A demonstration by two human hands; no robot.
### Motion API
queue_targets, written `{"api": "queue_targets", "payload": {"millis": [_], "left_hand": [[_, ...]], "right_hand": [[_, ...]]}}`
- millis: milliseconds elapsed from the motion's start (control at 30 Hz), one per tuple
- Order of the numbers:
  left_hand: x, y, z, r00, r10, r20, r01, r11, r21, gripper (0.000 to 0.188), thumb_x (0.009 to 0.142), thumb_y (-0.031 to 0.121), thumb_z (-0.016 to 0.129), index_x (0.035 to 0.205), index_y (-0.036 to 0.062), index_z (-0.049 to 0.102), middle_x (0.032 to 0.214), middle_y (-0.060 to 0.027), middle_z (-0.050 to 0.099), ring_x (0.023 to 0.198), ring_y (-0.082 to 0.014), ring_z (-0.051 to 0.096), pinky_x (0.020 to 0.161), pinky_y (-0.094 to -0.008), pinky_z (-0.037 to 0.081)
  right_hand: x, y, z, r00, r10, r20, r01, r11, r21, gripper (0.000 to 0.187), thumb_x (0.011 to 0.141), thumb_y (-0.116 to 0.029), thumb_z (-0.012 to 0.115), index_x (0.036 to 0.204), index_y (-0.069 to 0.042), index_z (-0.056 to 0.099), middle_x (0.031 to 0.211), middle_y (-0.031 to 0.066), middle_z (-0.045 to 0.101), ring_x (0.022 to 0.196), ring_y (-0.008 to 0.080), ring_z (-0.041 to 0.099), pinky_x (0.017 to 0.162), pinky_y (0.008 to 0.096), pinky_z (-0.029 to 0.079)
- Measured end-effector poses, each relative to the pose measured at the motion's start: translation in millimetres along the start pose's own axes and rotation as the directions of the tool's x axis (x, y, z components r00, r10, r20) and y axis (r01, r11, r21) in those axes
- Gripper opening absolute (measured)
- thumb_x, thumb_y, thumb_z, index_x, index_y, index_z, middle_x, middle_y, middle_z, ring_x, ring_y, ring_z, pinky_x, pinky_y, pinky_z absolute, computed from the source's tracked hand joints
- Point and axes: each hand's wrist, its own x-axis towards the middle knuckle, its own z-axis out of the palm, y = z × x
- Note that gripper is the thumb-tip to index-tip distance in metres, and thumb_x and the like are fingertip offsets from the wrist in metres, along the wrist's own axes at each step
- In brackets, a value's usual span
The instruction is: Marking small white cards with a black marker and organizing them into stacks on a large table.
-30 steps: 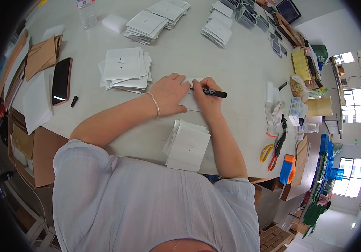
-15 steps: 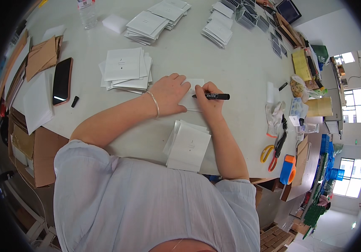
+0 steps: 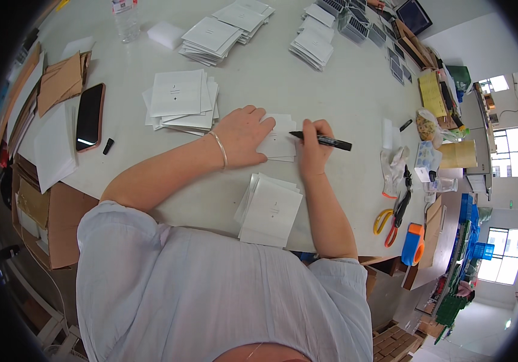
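Note:
My left hand (image 3: pixel 242 137), with a bracelet at its wrist, lies with fingers outstretched on the left edge of a small pile of white cards (image 3: pixel 282 148). Just right of that pile, my right hand (image 3: pixel 314 158) grips a black marker (image 3: pixel 336 143), its tip by the pile's right edge. Dark marks show on the top card. Closer to my body lies a loose stack of white cards (image 3: pixel 271 211). Beyond my left forearm sits another stack of white cards (image 3: pixel 175 93), the top one bearing printed marks and a dark mark.
Farther off are more white card stacks (image 3: pixel 210 35), a water bottle (image 3: pixel 127 24) and grey slatted pieces (image 3: pixel 354 27). On the left lie a phone (image 3: pixel 90 117), a marker cap (image 3: pixel 108 146) and cardboard (image 3: pixel 60 84). Scissors (image 3: pixel 399 205), gloves (image 3: pixel 391 166) and an orange-blue tape measure-like thing (image 3: pixel 413 244) lie right.
My right hand has moved to the right with the marker, drawing its tip off the middle of the card and uncovering more of the top card. My left hand stays nearly still.

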Motion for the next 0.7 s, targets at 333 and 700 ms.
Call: {"api": "queue_targets", "payload": {"millis": [333, 700], "left_hand": [[-12, 26, -29, 0.991, 0.123, 0.053, -0.116, 0.986, -0.12, 0.05, 0.059, 0.03, 0.074, 0.093, 0.0001, 0.051, 0.1, -0.0162, 0.052, 0.095, -0.032, 0.051, 0.085, -0.038, 0.044], [1, -2, -1, 0.997, -0.014, 0.077, 0.019, 0.997, -0.072, 0.05, 0.063, 0.03, 0.073, 0.097, -0.0011, 0.052, 0.118, -0.0187, 0.048, 0.109, -0.0323, 0.047, 0.091, -0.039, 0.042]], "right_hand": [[3, -5, -4, 0.988, 0.123, -0.096, -0.096, 0.965, 0.243, 0.027, 0.083, -0.015, 0.065, 0.067, -0.008, 0.044, 0.058, -0.0025, 0.044, 0.051, 0.0053, 0.04, 0.047, 0.0217, 0.033], [-5, 0, 4, 0.99, 0.025, 0.139, -0.001, 0.986, -0.167, 0.025, 0.08, -0.009, 0.066, 0.063, -0.004, 0.047, 0.057, -0.0025, 0.047, 0.054, 0.0045, 0.039, 0.049, 0.0232, 0.033]]}}
